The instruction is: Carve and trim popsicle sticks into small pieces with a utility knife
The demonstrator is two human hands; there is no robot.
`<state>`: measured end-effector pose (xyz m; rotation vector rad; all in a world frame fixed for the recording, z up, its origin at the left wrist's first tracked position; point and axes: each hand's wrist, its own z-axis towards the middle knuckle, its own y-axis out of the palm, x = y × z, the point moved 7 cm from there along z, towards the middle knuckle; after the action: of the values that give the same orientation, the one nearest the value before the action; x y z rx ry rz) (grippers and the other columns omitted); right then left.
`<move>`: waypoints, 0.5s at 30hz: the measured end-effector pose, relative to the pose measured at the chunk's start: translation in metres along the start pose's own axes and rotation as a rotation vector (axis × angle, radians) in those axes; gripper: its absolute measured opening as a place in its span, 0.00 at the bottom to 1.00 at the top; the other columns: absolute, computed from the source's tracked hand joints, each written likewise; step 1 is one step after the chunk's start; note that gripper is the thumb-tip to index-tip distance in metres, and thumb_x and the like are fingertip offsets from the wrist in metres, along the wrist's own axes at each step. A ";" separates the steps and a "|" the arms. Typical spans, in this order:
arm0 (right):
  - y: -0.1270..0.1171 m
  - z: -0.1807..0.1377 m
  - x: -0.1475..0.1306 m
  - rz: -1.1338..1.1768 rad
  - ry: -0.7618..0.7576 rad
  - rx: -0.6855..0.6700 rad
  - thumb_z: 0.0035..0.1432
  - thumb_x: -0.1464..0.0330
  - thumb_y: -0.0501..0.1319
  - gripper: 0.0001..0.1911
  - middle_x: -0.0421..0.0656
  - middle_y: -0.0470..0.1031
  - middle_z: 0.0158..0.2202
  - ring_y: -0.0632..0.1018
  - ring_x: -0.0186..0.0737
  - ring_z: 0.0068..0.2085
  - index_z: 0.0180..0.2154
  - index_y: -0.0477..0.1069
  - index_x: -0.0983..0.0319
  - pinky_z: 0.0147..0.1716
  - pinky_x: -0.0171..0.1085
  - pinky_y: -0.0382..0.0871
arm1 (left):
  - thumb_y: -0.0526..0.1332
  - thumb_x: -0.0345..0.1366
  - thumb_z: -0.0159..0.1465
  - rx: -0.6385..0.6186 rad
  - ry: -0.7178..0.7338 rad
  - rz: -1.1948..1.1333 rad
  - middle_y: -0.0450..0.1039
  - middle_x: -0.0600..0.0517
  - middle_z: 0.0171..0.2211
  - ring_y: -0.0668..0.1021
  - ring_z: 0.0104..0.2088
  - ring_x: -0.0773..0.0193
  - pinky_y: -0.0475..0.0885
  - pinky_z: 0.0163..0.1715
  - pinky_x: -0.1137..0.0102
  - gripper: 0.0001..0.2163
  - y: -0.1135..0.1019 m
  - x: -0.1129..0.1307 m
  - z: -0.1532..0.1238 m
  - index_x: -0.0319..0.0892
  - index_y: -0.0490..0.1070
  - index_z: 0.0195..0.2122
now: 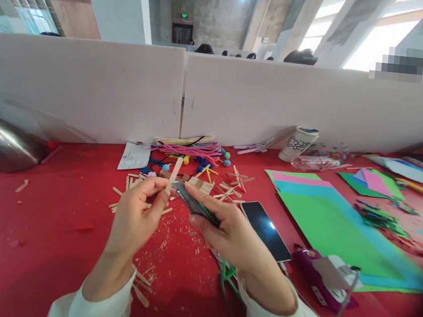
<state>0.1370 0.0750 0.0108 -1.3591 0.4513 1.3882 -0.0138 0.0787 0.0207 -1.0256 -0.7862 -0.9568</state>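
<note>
Head view: left hand point(134, 216) pinching wooden stick point(175, 171), right hand point(229, 232) closed around utility knife point(196, 206).

Left hand point(134, 216): raised above the surface, back toward the camera; thumb and forefinger pinched on a wooden stick point(175, 171) held nearly upright.
Right hand point(231, 232): level with the left and just beside it; fingers curled round a utility knife point(196, 206), forefinger stretched along its back.
Wrists: left bent slightly inward; right nearly straight.
Forearms: enter from the lower edge and converge; white sleeves point(107, 308) cover both up to the wrists.
</note>
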 end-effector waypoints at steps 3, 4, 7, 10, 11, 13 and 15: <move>0.003 0.005 0.010 0.210 0.047 -0.053 0.56 0.69 0.56 0.28 0.40 0.75 0.29 0.65 0.26 0.16 0.60 0.60 0.60 0.13 0.28 0.62 | 0.60 0.37 0.59 0.008 -0.047 -0.102 0.76 0.54 0.28 0.77 0.26 0.69 0.73 0.26 0.77 0.06 -0.001 -0.007 0.002 0.42 0.72 0.33; 0.004 0.006 0.012 0.267 0.052 -0.067 0.56 0.68 0.57 0.28 0.41 0.75 0.33 0.66 0.25 0.16 0.59 0.60 0.59 0.13 0.28 0.63 | 0.60 0.37 0.58 0.010 -0.066 -0.134 0.75 0.55 0.27 0.76 0.26 0.69 0.73 0.27 0.78 0.06 -0.001 -0.009 0.002 0.42 0.72 0.33; 0.004 0.009 0.018 0.402 0.058 -0.084 0.55 0.67 0.60 0.26 0.42 0.74 0.42 0.66 0.23 0.17 0.57 0.63 0.55 0.12 0.28 0.63 | 0.62 0.37 0.57 0.013 -0.124 -0.219 0.74 0.56 0.25 0.76 0.25 0.71 0.73 0.26 0.79 0.05 -0.001 -0.011 0.002 0.42 0.73 0.33; 0.007 0.010 0.024 0.499 0.116 -0.128 0.55 0.66 0.60 0.28 0.39 0.75 0.34 0.66 0.24 0.16 0.58 0.62 0.53 0.12 0.28 0.63 | 0.63 0.36 0.55 0.028 -0.151 -0.278 0.72 0.58 0.21 0.75 0.23 0.72 0.72 0.24 0.81 0.05 -0.001 -0.009 0.002 0.42 0.73 0.31; 0.008 0.010 0.025 0.506 0.126 -0.133 0.55 0.65 0.60 0.28 0.38 0.75 0.31 0.66 0.25 0.16 0.58 0.61 0.53 0.12 0.28 0.63 | 0.63 0.36 0.55 0.033 -0.156 -0.290 0.71 0.58 0.20 0.75 0.22 0.72 0.72 0.24 0.81 0.05 -0.001 -0.009 0.003 0.42 0.74 0.31; 0.007 0.009 0.023 0.449 0.112 -0.118 0.56 0.66 0.60 0.28 0.38 0.75 0.30 0.66 0.25 0.15 0.59 0.60 0.54 0.11 0.28 0.62 | 0.63 0.36 0.55 0.040 -0.167 -0.296 0.72 0.58 0.21 0.75 0.23 0.72 0.72 0.25 0.80 0.05 -0.001 -0.011 0.003 0.42 0.74 0.31; 0.002 0.008 0.017 0.299 0.057 -0.055 0.56 0.68 0.58 0.27 0.40 0.77 0.34 0.67 0.26 0.17 0.58 0.61 0.56 0.14 0.28 0.64 | 0.63 0.37 0.55 0.043 -0.170 -0.270 0.74 0.56 0.24 0.76 0.24 0.71 0.73 0.26 0.79 0.06 -0.001 -0.013 0.002 0.42 0.73 0.33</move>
<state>0.1355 0.0876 -0.0026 -1.4200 0.6800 1.6174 -0.0196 0.0842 0.0105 -0.9879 -1.1025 -1.0857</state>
